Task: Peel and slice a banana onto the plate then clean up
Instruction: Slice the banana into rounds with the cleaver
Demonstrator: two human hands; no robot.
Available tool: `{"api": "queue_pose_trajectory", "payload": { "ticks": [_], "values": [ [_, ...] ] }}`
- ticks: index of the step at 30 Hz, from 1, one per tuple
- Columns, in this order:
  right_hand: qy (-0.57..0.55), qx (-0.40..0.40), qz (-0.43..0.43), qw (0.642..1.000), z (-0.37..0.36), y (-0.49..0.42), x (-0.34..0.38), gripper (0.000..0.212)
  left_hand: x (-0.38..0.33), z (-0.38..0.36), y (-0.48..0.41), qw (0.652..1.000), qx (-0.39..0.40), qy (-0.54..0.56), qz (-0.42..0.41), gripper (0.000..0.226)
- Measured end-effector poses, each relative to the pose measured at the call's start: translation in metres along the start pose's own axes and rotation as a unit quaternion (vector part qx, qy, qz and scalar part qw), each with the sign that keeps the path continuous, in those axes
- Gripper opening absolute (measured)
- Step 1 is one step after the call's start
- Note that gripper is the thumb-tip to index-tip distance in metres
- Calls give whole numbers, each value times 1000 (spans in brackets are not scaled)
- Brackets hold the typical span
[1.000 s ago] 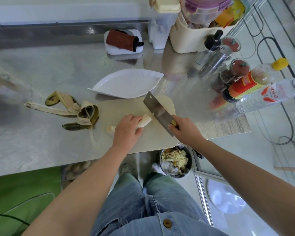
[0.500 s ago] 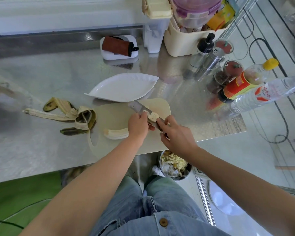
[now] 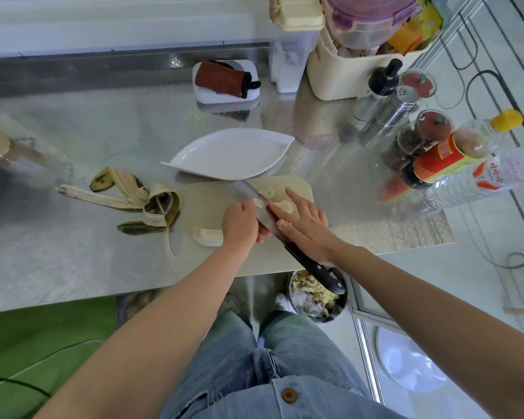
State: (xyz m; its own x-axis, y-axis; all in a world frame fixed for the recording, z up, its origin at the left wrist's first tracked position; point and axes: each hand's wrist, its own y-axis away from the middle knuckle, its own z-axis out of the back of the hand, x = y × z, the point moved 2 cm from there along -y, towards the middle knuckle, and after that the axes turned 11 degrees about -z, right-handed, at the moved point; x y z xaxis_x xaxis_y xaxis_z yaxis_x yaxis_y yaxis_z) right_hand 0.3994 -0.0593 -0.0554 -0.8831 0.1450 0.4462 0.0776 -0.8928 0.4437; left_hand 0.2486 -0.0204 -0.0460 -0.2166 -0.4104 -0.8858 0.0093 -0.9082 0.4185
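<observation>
Left hand is down on the cutting board, fingers curled over the flat of the knife, a fingertip peeking out beneath the steel: that's a grip on the blade itself, not the handle. The black handle sticks out free past the edge of the counter, nobody on it. Right hand is wide open, fingers straight and spread, lying across the blade with the tips reaching the banana slices. Three pale rounds there, one sitting on the blade and the others just beside it on the board (whether the fingertips press a slice or only brush it, I cannot tell). The uncut banana stub lies on the board right beside the left wrist, touching nothing else. The white leaf-shaped plate sits just beyond the board, its near rim over the board's far edge, no fruit on it. The banana peel sprawls on the steel to the left, one strip against the board's corner. Bottles crowd the right side, and a scrap bin stands below the counter edge.
</observation>
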Motion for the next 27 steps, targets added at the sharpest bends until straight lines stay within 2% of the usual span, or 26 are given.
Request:
{"api": "queue_pose_trajectory", "payload": {
  "ticks": [4,8,10,15,19,23,27],
  "values": [
    [-28,8,-53,998,0,-8,-3,58,2,5,0,1000,4,-5,10,32],
    [-24,3,34,999,6,-9,16,49,2,6,-2,1000,10,9,4,40],
    [-7,10,51,999,4,-10,20,49,1,6,-2,1000,10,16,5,42],
    [-26,20,-38,999,1,-14,11,59,2,11,2,1000,7,-8,21,37],
    [-8,15,20,1000,-2,-13,18,53,1,13,4,1000,14,-15,13,42],
    [-23,1,-54,998,0,-17,16,61,-2,12,8,999,23,-29,8,36],
    [7,1,-16,1000,0,-19,19,59,-4,12,10,999,24,-35,1,38]
  ]
}}
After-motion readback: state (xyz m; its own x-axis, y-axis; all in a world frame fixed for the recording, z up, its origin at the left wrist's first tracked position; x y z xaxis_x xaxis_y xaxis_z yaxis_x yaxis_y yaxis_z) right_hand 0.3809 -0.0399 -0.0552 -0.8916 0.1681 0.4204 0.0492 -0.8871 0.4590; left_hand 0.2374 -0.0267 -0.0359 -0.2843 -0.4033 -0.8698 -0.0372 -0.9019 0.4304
